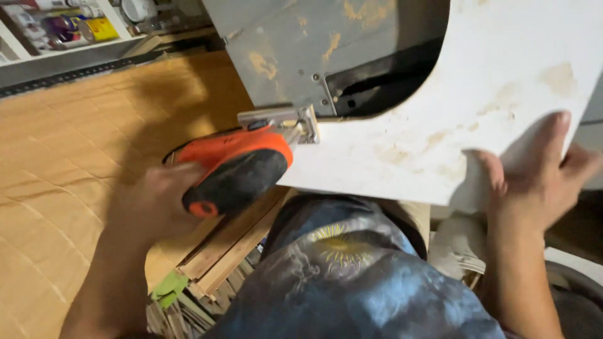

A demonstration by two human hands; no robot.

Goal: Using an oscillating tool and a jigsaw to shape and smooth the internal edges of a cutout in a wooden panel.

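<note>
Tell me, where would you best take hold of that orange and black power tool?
By its thick black and orange handle, at the rear of the power tool, coming from the left, away from the metal foot at the white panel. The left hand already wraps it there; the right hand steadies the panel's lower edge.

Brown cardboard-covered floor (69,163), wooden slats (232,242) stacked on it
</note>
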